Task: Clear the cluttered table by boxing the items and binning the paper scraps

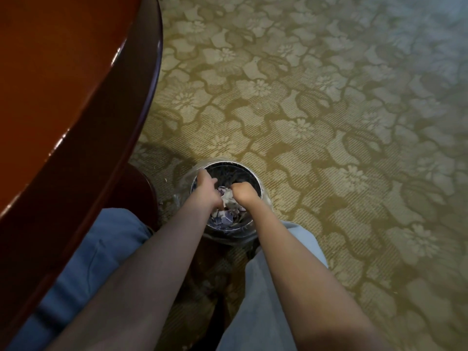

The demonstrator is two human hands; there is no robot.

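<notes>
Scraps of paper (226, 214) (white and purplish bits) lie heaped inside the round bin (256, 184). It is lined with a clear plastic bag (186, 178) and stands on the patterned carpet (329, 97) between the person's legs (266, 287), just off the curved edge of the glossy red-brown table (63, 84). Both hands reach down into the bin's mouth, the left hand (206, 190) by the far-left rim and the right hand (244, 195) nearer the middle with its fingers curled under, but I cannot tell whether either one grips any paper, since the fingertips are hidden.
</notes>
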